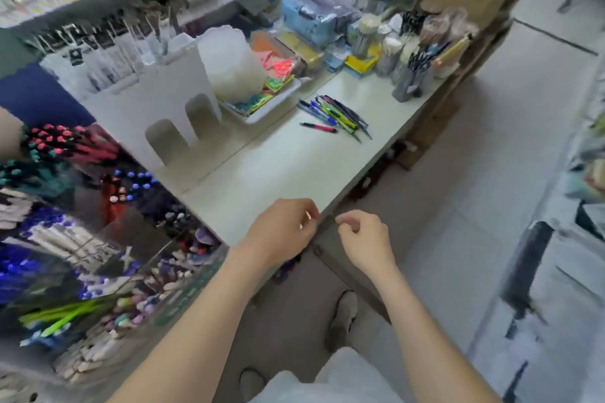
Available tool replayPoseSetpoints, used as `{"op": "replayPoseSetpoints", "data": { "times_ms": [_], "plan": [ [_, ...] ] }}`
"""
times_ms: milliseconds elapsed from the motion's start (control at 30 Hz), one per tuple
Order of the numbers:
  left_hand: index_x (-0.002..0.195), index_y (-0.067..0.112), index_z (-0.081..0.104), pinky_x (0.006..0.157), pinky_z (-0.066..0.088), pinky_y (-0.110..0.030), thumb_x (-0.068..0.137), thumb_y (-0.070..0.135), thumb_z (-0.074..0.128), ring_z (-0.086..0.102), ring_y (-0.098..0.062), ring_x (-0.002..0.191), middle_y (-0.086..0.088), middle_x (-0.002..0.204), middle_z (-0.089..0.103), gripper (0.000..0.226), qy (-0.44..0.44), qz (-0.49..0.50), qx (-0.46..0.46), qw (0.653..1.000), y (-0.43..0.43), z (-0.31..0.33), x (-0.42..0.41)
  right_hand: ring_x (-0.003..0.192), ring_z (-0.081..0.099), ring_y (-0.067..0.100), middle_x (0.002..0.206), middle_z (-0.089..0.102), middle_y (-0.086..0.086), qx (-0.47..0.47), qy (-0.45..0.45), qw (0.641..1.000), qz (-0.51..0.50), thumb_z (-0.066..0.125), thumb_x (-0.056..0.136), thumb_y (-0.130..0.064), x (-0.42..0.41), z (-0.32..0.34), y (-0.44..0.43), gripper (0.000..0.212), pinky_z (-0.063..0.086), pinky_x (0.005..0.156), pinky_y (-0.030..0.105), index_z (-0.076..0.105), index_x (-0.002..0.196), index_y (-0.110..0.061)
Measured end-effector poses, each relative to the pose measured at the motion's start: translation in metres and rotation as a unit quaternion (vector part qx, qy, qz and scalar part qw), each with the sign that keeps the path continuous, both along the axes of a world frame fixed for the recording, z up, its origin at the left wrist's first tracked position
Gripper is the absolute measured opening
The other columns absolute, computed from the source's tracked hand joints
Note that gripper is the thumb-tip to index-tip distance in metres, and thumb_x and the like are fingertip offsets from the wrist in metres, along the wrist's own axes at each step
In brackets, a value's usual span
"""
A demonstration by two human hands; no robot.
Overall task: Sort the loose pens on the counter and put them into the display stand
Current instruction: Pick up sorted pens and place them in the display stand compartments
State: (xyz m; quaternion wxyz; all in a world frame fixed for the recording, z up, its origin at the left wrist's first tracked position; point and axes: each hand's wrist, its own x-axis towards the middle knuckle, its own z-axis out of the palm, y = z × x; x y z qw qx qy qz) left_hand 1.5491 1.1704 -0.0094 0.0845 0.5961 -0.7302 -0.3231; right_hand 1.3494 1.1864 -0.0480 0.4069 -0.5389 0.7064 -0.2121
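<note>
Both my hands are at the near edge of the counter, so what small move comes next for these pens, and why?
Probably reach the right hand forward to the red pen, which lies alone beside the pile of pens farther along the counter. Both hands seem to hold nothing, the left hand included, so a lone pen is the easiest first pick.

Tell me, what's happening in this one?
A person stands at a shop counter, left hand and right hand both over its near edge, fingers loosely curled and apparently holding nothing. The loose pens lie in a pile farther along, with a red pen apart beside it. None has been picked up yet; the display stand is at the left.
</note>
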Motion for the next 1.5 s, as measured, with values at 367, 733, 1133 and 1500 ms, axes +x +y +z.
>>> {"op": "replayPoseSetpoints", "data": {
  "times_ms": [367, 733, 1133, 1500],
  "plan": [
    [0.119, 0.027, 0.071, 0.089, 0.056, -0.034, 0.1, 0.023, 0.05, 0.065, -0.013, 0.1, 0.013, 0.118, 0.071, 0.029, -0.011, 0.044, -0.017, 0.999, -0.142, -0.019, -0.136, 0.111, 0.066, 0.018, 0.127, 0.067, -0.003, 0.056, 0.09, 0.983, 0.15, 0.047, 0.104, -0.018, -0.132, -0.025, -0.125, 0.035, 0.058, 0.097, 0.038, 0.068, 0.132, -0.023],
    [0.134, 0.014, 0.066, 0.093, 0.047, -0.032, 0.101, 0.028, 0.056, 0.063, -0.025, 0.115, -0.01, 0.135, 0.061, 0.038, -0.035, 0.254, 0.096, 0.962, -0.256, -0.087, -0.141, 0.109, 0.065, 0.033, 0.122, 0.069, 0.012, 0.043, 0.178, 0.921, 0.343, 0.048, 0.103, -0.02, -0.142, -0.04, -0.309, 0.034, 0.055, 0.088, 0.038, 0.067, 0.13, -0.015],
    [0.157, 0.012, 0.04, 0.108, 0.044, -0.037, 0.104, 0.008, 0.054, 0.061, -0.037, 0.115, -0.015, 0.152, 0.025, 0.055, 0.038, 0.425, 0.164, 0.889, -0.361, -0.139, -0.142, 0.094, 0.069, 0.04, 0.109, 0.068, 0.016, 0.025, 0.243, 0.902, 0.356, 0.059, 0.101, -0.035, -0.116, -0.088, -0.422, 0.043, 0.047, 0.066, 0.039, 0.046, 0.131, -0.007],
    [0.158, 0.006, 0.034, 0.102, 0.05, -0.032, 0.1, -0.003, 0.05, 0.052, -0.031, 0.131, -0.013, 0.154, 0.031, 0.061, 0.093, 0.535, 0.12, 0.831, -0.417, -0.157, -0.138, 0.111, 0.069, 0.032, 0.137, 0.053, 0.016, -0.04, 0.28, 0.851, 0.442, 0.063, 0.097, -0.004, -0.085, -0.118, -0.446, 0.075, 0.057, 0.081, 0.038, 0.023, 0.16, -0.005]
  ]
}}
